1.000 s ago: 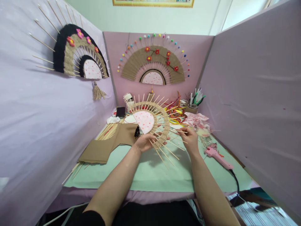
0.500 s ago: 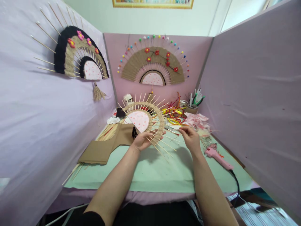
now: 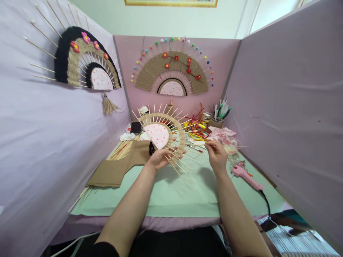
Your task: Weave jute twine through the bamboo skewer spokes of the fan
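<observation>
My left hand is closed on the lower edge of a woven fan, held tilted above the table. The fan has a pink dotted half-circle at its centre, a band of tan twine, and thin sticks fanning outward. From the half-circle's straight edge hangs a black tassel. To the right of the fan, my right hand is raised with thumb and fingertips pinched together. Whatever lies in that pinch is too thin to make out.
Brown cardboard lies on loose sticks at left. A pink glue gun with a black cord rests at right. Behind are coloured cords and a jar of tools. Finished fans hang on the partitions.
The whole view has shifted slightly. My left hand still holds the fan, and my right hand stays pinched beside it, with little visible movement.
</observation>
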Motion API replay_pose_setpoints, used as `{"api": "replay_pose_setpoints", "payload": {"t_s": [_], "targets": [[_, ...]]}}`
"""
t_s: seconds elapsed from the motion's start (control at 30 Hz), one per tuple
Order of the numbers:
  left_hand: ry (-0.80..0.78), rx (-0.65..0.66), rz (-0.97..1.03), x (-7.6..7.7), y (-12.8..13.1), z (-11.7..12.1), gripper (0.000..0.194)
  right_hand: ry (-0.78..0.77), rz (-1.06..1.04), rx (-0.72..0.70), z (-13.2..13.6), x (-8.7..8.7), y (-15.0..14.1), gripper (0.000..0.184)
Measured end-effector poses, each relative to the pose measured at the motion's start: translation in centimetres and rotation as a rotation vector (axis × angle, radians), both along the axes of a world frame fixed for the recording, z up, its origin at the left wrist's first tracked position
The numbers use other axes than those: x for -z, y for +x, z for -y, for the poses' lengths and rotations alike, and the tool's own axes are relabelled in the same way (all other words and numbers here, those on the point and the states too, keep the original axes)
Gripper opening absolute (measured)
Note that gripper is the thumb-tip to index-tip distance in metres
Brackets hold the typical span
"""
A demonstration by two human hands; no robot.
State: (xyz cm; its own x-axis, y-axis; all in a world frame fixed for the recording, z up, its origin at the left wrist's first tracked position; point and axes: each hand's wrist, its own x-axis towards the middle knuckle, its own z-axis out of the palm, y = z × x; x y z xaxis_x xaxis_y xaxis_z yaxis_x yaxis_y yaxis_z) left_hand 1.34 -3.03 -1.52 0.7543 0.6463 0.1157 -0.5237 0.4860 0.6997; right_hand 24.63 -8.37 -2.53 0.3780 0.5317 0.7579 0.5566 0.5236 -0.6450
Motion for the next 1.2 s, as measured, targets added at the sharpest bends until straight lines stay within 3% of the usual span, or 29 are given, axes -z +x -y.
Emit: {"api": "replay_pose_setpoints", "payload": {"t_s": [0.27,0.47,0.67,0.83,1.03,1.2], "targets": [[0.04,0.032,0.002,-0.3,0.1,0.6,0.075,-0.208,-0.241,-0.122,-0.8,0.5,-0.4,0.021],[-0.009,0.058,-0.029,-0.1,-0.4,3.3,0.073,-0.407,-0.273,-0.314,-2.8,-0.2,-2.4,0.025],[-0.023,0.0,-0.032,0.1,-3.2,5.8,0.068,-0.498,-0.062,-0.471,-4.8,-0.9,-5.3,0.021],[-0.091,-0.093,-0.076,1.7,-5.2,8.1,0.068,-0.482,0.245,-0.588,-6.2,0.8,-5.4,0.015],[-0.216,-0.102,-0.114,3.7,-6.2,10.7,0.065,-0.478,0.521,-0.584,-6.5,2.6,-4.0,0.014],[-0.326,-0.153,-0.141,4.2,-5.4,11.0,0.053,-0.543,0.765,-0.523,-7.5,1.3,-2.3,0.021]]}}
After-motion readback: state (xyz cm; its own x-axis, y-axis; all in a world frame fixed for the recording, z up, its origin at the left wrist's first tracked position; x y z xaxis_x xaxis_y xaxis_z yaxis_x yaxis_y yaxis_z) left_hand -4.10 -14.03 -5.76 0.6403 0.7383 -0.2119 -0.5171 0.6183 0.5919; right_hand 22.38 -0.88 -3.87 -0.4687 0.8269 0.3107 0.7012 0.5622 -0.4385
